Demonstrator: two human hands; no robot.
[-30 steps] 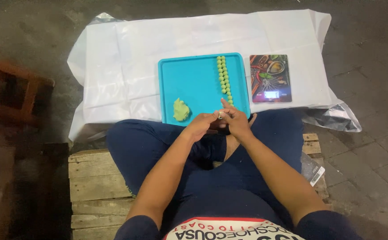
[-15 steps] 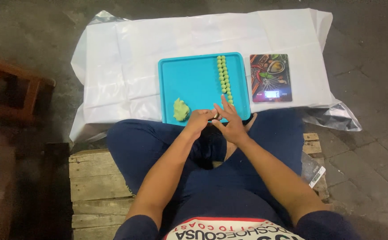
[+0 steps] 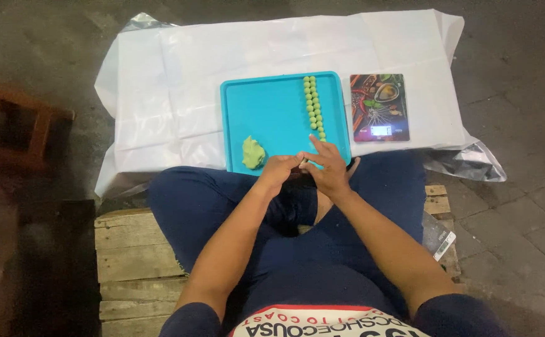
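at the tray's [image 3: 241, 106] near edge my left hand [image 3: 278, 171] and right hand [image 3: 327, 167] pinch a small dough bit [image 3: 302, 162] between touching fingertips, beside the ball row's [image 3: 313, 106] end.

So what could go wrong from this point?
The left hand and right hand work at the near rim of the teal tray, so a piece could drop off it. The right hand's fingers could nudge the row of green balls out of line.
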